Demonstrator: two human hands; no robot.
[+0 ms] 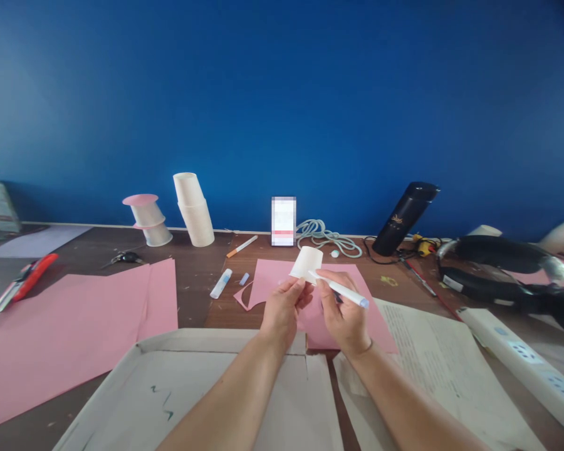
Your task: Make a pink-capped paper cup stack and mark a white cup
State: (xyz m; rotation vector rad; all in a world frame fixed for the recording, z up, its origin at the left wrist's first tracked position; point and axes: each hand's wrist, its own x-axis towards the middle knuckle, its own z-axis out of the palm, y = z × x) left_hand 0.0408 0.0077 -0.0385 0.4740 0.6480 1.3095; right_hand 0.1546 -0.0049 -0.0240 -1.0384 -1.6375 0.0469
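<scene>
Paper cup [307, 262], held tilted above the pink sheet [282, 282] by the left hand [282, 308] pinching its rim while the right hand [343, 313] grips a white pen [343, 290], is judged light and crushable (hold the wall gently).

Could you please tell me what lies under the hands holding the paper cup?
A pink sheet with a cut curve lies on the table beneath both; the hands cover its middle.
</scene>
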